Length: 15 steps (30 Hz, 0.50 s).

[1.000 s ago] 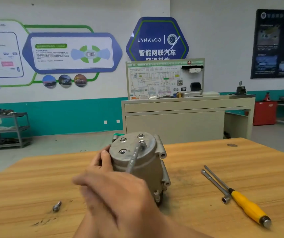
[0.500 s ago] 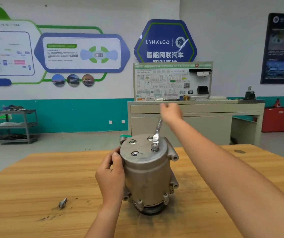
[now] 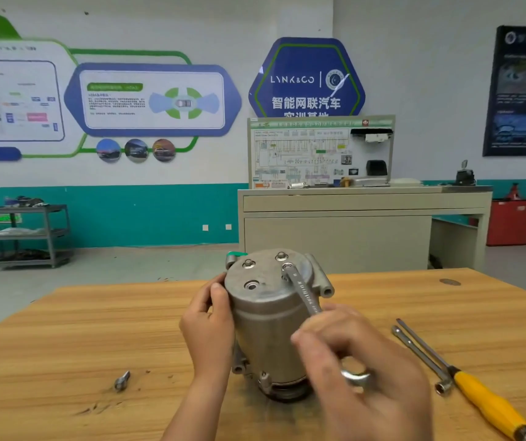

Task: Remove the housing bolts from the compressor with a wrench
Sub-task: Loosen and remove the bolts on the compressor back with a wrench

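Note:
A grey metal compressor [image 3: 268, 316] stands upright on the wooden table [image 3: 64, 345]. Two bolt heads [image 3: 249, 263] show at the back of its top face, and an empty hole sits at the front left. My left hand [image 3: 209, 332] grips the compressor's left side. My right hand [image 3: 360, 361], blurred and close to the camera, holds a flat metal wrench [image 3: 303, 291] whose ring end sits on a bolt at the top right; the handle points toward me. One removed bolt [image 3: 122, 380] lies on the table to the left.
A socket wrench [image 3: 420, 358] and a yellow-handled screwdriver [image 3: 484, 402] lie on the table at the right. Beyond the table stand a beige bench [image 3: 363, 218] with a display board, a metal shelf cart [image 3: 26, 233] at left and a red cabinet [image 3: 509, 221] at right.
My right hand has swung the wrench handle round the bolt: near me a second ago, far side half a second ago, now back toward me at the right. My left hand stays on the compressor.

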Available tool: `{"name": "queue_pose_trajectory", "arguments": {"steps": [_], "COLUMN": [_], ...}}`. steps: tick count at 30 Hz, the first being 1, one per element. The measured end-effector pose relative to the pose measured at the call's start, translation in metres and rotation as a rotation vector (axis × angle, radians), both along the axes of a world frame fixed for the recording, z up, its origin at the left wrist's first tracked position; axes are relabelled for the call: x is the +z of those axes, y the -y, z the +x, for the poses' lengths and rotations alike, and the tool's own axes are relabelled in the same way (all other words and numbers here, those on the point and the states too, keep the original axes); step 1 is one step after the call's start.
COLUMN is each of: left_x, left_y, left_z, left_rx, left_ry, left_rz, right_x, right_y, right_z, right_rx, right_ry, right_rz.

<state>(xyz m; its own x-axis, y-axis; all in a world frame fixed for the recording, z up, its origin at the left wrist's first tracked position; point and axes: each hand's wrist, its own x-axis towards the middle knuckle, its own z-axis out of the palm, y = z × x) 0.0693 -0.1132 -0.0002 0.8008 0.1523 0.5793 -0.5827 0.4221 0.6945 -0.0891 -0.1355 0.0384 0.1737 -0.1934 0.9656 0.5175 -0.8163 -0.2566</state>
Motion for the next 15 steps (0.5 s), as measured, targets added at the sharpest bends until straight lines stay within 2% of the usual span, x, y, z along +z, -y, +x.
{"name": "queue_pose_trajectory", "arguments": {"steps": [1, 3, 6, 8, 9, 12, 15], "left_x": [0.004, 0.007, 0.007, 0.005, 0.005, 0.003, 0.007], "left_y": [-0.002, -0.006, -0.001, 0.003, 0.005, 0.013, 0.018], "left_z": [0.004, 0.007, -0.010, -0.017, -0.020, -0.027, -0.028], "left_rx": [0.007, 0.008, 0.077, 0.120, 0.136, 0.163, 0.162], "left_ry": [-0.074, -0.077, -0.031, 0.013, 0.033, 0.049, 0.025], "left_rz": [0.049, 0.080, 0.133, 0.143, 0.146, 0.134, 0.112], "right_x": [0.003, 0.010, 0.030, 0.048, 0.060, 0.101, 0.118], "right_y": [0.019, 0.064, 0.122, 0.163, 0.179, 0.184, 0.144], "right_z": [-0.009, -0.018, 0.003, 0.035, 0.055, 0.113, 0.151], "right_rx": [0.005, -0.081, -0.286, -0.498, -0.564, -0.599, -0.629], "right_ry": [0.037, 0.145, 0.125, -0.088, -0.262, -0.749, -0.907], "right_rz": [0.192, 0.436, 0.542, 0.517, 0.509, 0.374, 0.096]}}
